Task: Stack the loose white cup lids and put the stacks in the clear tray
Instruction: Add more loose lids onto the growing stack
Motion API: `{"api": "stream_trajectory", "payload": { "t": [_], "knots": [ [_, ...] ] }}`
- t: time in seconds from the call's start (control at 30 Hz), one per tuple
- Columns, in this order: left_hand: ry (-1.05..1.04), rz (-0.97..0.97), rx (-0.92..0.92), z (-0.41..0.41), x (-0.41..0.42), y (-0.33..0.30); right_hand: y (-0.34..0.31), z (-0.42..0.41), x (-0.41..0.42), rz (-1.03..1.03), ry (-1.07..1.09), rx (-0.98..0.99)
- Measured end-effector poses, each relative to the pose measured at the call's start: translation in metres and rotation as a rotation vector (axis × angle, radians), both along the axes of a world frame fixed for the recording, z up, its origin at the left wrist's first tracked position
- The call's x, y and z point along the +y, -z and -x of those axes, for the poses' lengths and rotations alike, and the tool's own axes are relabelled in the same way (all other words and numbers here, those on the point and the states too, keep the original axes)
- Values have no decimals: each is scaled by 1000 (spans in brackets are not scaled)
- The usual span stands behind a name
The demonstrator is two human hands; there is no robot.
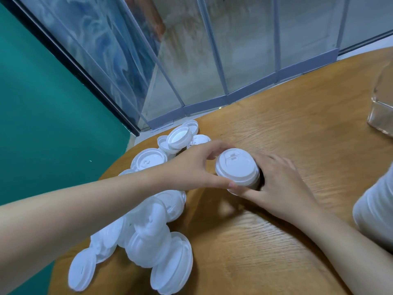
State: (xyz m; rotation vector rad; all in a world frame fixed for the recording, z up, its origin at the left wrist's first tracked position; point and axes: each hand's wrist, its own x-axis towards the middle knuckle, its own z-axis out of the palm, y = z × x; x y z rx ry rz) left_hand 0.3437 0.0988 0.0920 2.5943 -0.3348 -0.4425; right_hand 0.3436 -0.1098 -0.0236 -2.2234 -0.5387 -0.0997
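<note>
Wood-grain table (287, 116), rounded edge, set against a green wall and a folding clear-panelled screen behind.

Landmark: the stack of lids (238, 169), standing near the table's middle.

- Left hand (191, 167) comes in from the pile side. Thumb at the near rim of the top lid, the other fingers (214, 146) curled over the far rim: it grips the top of the stack. Likely reason: seating or squaring the uppermost lid onto those below.
- Right hand (280, 184) is on the opposite side of the stack, lower down. Its thumb (246, 191) lies against the stack's base and the fingers wrap round the far side, so it holds the lower lids. Judged purpose: steadying the column so it does not tip while the top is pressed.
- Loose lids (153, 237) lie in a heap to the left of the stack, running from the far table edge to the near one, partly under the left forearm. Some dome-up, some upside down showing the hollow, several overlapping. Plenty not yet stacked.
- Clear tray (380, 116) sits well to the right of the stack and further back, at the frame edge; only part shows, contents cannot be told.
- Another white stack (374, 203), lying to the right of the landmark stack and nearer, blurred.

Look of the lids: white, thin moulded plastic, round, raised dome with stepped rim; the top one shows a small sip tab near its far edge. Glossy, light, probably slippery when nested.
</note>
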Motion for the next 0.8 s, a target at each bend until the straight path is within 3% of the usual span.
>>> {"api": "stream_trajectory", "payload": {
  "t": [0.8],
  "knots": [
    [86, -42, 92, -12, 5, 10, 5, -3, -1, 22, -14, 5]
  ]
}}
